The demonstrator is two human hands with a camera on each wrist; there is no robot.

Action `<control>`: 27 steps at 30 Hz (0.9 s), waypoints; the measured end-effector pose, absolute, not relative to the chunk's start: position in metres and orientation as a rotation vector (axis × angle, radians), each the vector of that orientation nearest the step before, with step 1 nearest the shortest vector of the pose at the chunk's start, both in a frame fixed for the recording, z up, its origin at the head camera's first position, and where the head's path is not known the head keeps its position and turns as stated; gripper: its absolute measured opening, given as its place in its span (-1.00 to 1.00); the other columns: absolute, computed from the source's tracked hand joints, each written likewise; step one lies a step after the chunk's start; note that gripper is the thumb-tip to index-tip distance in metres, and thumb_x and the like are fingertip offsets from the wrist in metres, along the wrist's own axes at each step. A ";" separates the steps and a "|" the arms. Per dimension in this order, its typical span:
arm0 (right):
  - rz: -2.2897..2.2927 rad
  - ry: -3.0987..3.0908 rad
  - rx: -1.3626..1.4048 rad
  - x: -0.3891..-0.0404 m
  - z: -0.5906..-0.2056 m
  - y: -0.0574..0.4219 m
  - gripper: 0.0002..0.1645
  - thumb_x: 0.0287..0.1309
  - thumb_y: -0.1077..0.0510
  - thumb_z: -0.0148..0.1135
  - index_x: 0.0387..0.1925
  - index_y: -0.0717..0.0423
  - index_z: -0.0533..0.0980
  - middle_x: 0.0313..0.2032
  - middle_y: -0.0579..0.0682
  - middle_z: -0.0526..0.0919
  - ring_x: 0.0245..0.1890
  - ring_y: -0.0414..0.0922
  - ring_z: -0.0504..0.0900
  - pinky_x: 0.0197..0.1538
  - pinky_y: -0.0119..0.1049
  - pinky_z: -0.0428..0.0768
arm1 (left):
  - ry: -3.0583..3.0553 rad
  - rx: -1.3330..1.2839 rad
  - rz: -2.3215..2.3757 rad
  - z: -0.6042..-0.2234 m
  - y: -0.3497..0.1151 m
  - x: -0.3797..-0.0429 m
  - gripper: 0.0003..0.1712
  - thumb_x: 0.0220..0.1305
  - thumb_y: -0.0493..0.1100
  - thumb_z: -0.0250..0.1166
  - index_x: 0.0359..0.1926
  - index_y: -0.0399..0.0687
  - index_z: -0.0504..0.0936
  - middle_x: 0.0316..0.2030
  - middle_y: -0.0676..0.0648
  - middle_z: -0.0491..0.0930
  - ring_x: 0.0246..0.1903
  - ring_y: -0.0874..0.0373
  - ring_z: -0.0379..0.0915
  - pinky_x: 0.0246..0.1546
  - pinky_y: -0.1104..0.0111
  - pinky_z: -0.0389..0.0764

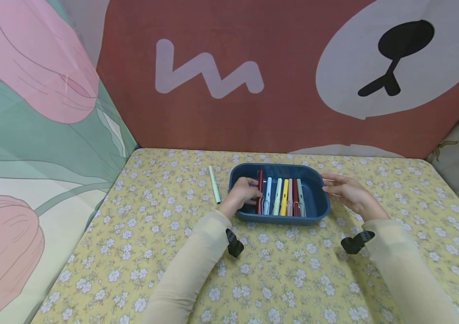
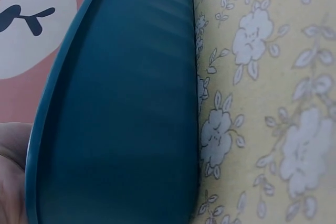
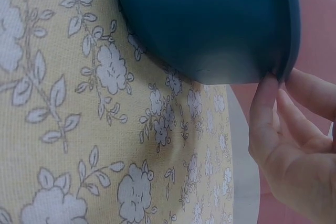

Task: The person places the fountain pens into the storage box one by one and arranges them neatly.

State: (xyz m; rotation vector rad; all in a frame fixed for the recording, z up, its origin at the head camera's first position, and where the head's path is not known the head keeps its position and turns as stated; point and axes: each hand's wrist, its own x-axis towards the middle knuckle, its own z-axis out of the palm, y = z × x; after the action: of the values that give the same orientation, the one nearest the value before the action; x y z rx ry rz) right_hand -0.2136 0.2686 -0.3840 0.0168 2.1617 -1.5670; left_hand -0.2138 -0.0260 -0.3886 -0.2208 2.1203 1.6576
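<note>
A dark blue tray (image 1: 314, 211) with rounded corners stands on the table, and several clipped pens lie side by side in it. My left hand (image 1: 242, 192) reaches over the tray's left part and holds a dark red pen (image 1: 260, 179) at the row's left end. To that pen's right lie a light blue pen (image 1: 268, 193), a mint pen (image 1: 278, 195), a yellow pen (image 1: 284, 195), a pink one, another dark red one and a grey-green pen (image 1: 301, 198). At the tray's right end, my right hand (image 3: 299, 140) pinches the rim (image 3: 293, 35) with thumb and fingers.
A pale green pen (image 1: 215, 184) lies on the table left of the tray. Yellow floral cloth (image 1: 140, 234) covers the table. A printed red-brown backdrop (image 1: 213, 126) rises behind the table's far edge, with another printed panel at the left.
</note>
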 end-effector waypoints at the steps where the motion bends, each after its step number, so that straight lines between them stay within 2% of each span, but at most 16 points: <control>1: -1.566 2.162 0.018 -0.214 -0.384 0.269 -0.19 0.39 0.12 0.02 0.49 0.16 -0.13 0.48 0.30 -0.16 -0.19 -0.66 0.41 -0.03 -0.68 0.53 | 2.123 -0.227 1.654 -0.389 -0.026 -0.214 -0.50 0.21 -0.44 0.22 0.20 -0.33 0.42 0.08 -0.31 0.53 -0.03 -0.12 0.58 -0.11 0.19 0.73; 13: -1.551 2.171 0.017 -0.213 -0.383 0.268 -0.20 0.40 0.11 0.00 0.50 0.15 -0.12 0.48 0.29 -0.13 -0.17 -0.64 0.40 0.04 -0.61 0.54 | 2.183 -0.287 1.576 -0.392 -0.020 -0.213 -0.58 0.16 -0.50 0.24 0.08 -0.38 0.48 -0.04 -0.31 0.57 -0.09 -0.10 0.59 -0.20 0.23 0.75; 18: -1.555 2.163 0.012 -0.212 -0.384 0.268 -0.19 0.40 0.12 0.00 0.50 0.17 -0.13 0.48 0.30 -0.15 -0.16 -0.63 0.40 0.00 -0.66 0.53 | 2.219 -0.305 1.535 -0.395 -0.017 -0.214 -0.57 0.17 -0.49 0.23 0.10 -0.36 0.49 -0.04 -0.30 0.58 -0.11 -0.08 0.61 -0.24 0.27 0.76; 23: -1.546 2.170 0.010 -0.212 -0.383 0.269 -0.18 0.40 0.10 0.02 0.50 0.16 -0.13 0.48 0.30 -0.14 -0.15 -0.62 0.39 0.08 -0.58 0.54 | 2.219 -0.318 1.527 -0.397 -0.016 -0.214 -0.57 0.19 -0.46 0.23 0.12 -0.34 0.49 -0.04 -0.29 0.59 -0.16 -0.04 0.62 -0.28 0.29 0.75; 27: -1.561 2.163 0.028 -0.213 -0.383 0.268 -0.18 0.39 0.10 0.03 0.50 0.15 -0.12 0.48 0.28 -0.12 -0.16 -0.63 0.41 0.06 -0.60 0.55 | 2.206 -0.313 1.549 -0.396 -0.015 -0.214 -0.57 0.20 -0.46 0.23 0.12 -0.34 0.50 -0.04 -0.31 0.59 -0.18 -0.05 0.61 -0.27 0.26 0.75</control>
State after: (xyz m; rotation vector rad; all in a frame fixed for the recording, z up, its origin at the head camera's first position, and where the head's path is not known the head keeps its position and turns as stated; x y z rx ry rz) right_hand -0.2128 0.2678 -0.3828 0.0283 2.1629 -1.5609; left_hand -0.2137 -0.0154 -0.3964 -0.3131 2.2065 1.5486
